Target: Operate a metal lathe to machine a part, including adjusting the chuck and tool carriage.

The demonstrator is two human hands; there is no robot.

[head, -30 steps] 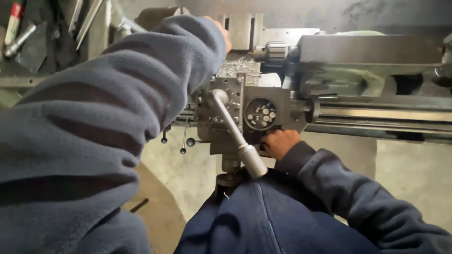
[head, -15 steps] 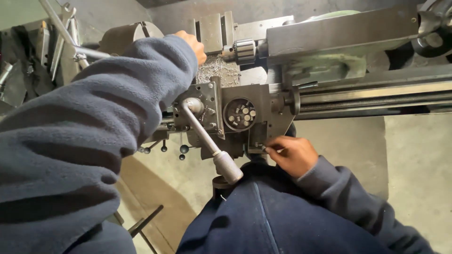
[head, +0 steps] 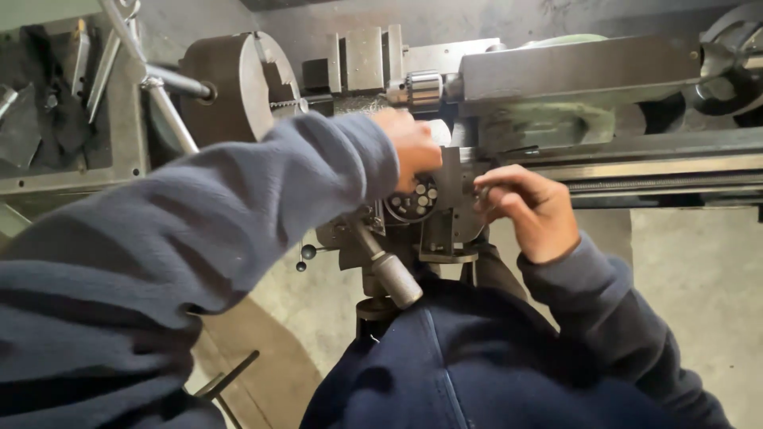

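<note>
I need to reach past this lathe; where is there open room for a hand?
Free: the flat grey bed rail right of the right hand. Crowded: around the round dial, between the left hand and right hand.

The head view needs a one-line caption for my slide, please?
Both hands, left hand and right hand, grip controls on a lathe carriage.

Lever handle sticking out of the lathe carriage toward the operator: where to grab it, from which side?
Grip the lever handle at its thick cylindrical end, which is bare and angled down toward the person. Come from below and the near side; the left hand and right hand crowd the carriage above.
</note>
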